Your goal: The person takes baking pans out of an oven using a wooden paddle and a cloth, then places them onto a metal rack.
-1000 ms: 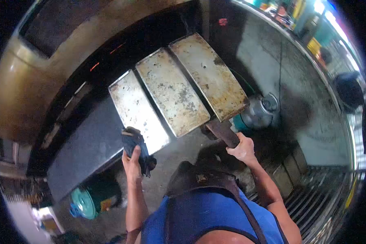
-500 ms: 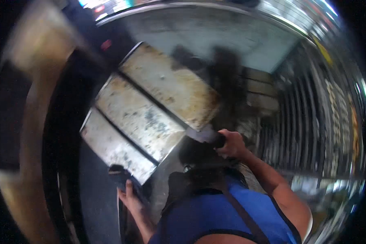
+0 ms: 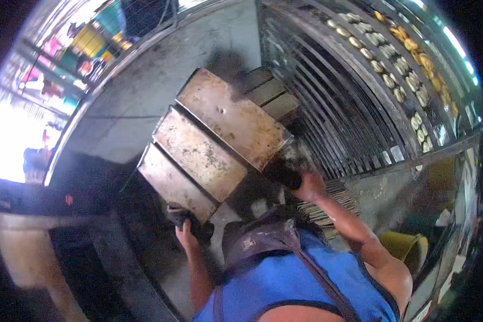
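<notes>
And here's the L hand (image 3: 184, 235), low in view, fingers wrapped round a dark cloth (image 3: 185, 217), gripping it at the near end of the pan set (image 3: 198, 150): three long metal pans side by side, narrow dark gaps btwn, held out in front of the body, each slanting from upper L to lower R. L forearm (image 3: 200, 271) rises nearly straight from the bottom edge, wrist approx in line w/ it. Over to the R hand (image 3: 310, 188), higher up: fingers closed round a dark pad (image 3: 287, 177) at the near corner of the R-most pan (image 3: 233, 118). Exact contact there's too dark to tell. R forearm (image 3: 341, 214) angles up & inward from a bent elbow. Metal's stained brown, esp. that R-most pan; mid pan (image 3: 207, 162) carries dark specks. Bkgd: slatted rack (image 3: 333, 94) beyond the pans on the R, rows of pale roll-like pieces (image 3: 390, 81) along its upper part; yellow bucket (image 3: 422, 252) just beside the R elbow; blue top (image 3: 300, 273) below, btwn the arms.
</notes>
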Motion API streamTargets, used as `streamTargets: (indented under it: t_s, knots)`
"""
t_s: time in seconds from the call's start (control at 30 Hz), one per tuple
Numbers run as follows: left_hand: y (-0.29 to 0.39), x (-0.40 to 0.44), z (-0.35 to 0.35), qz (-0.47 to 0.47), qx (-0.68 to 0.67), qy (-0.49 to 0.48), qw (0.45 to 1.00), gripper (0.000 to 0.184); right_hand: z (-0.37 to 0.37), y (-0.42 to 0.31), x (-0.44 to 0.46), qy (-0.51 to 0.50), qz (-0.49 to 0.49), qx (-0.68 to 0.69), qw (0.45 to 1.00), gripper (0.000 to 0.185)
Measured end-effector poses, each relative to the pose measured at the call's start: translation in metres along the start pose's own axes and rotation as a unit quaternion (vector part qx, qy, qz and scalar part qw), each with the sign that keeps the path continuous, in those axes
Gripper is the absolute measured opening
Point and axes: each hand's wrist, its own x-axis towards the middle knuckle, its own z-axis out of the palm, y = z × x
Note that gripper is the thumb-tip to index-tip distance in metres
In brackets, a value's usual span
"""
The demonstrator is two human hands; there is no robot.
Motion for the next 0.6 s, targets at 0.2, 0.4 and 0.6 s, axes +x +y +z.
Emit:
streamTargets:
  t_s: [0.2,0.4,0.6]
  knots:
    - [0.047,0.040,-0.001,-0.054,-0.026,-0.093,0.994,0.036,0.021,-0.036,-0.044,0.065,0.034,0.051,0.996,0.054]
    - [0.025,0.132,-0.039,-0.117,0.011,-0.166,0.979,0.037,0.079,-0.040,-0.061,0.048,0.101,0.086,0.990,0.060]
    - [0.044,0.281,-0.027,-0.098,0.165,-0.270,0.944,0.051,0.174,-0.098,-0.103,0.060,0.233,0.045,0.969,0.068]
